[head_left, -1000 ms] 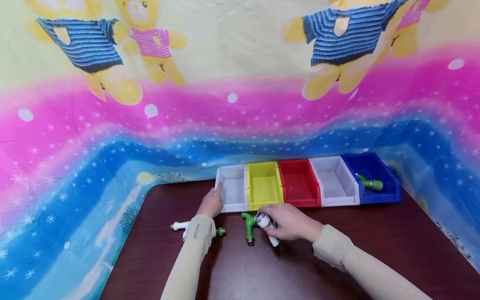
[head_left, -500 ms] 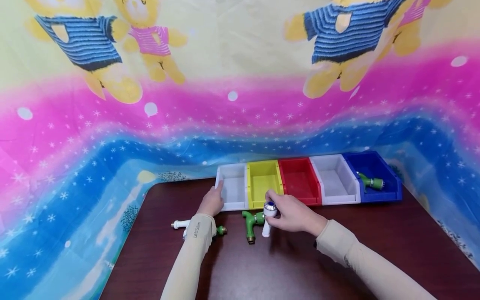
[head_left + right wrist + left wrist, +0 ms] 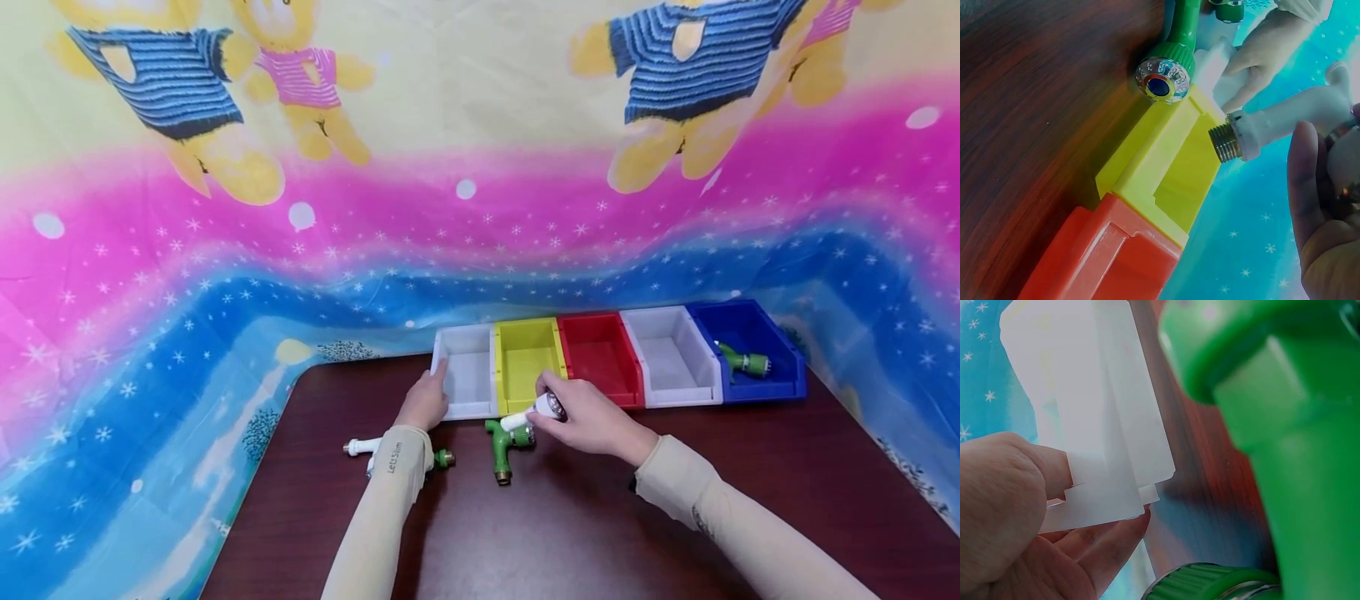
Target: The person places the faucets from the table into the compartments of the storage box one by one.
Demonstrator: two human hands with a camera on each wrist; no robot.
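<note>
My right hand (image 3: 596,423) holds a white tap (image 3: 551,407) by its knob end, in front of the yellow bin (image 3: 528,350). In the right wrist view, the tap's threaded brass inlet (image 3: 1225,142) points away from the fingers. Just below it, a green tap (image 3: 501,454) lies on the table. My left hand (image 3: 422,403) grips the side wall of the leftmost white bin (image 3: 468,411), thumb on one side and fingers beneath in the left wrist view. Under the left sleeve lie another white tap (image 3: 363,447) and a green tap (image 3: 446,458), both partly hidden.
The bins stand in a row along the back of the brown table (image 3: 480,542): white, yellow, red (image 3: 602,362), another white (image 3: 671,354) and blue (image 3: 787,388). A green tap (image 3: 750,364) lies in the blue bin. A printed cloth (image 3: 465,233) hangs behind.
My right hand has lifted the white tap up from beside the green one and turned it, so its inlet end now points left. The left hand stays on the bin.
</note>
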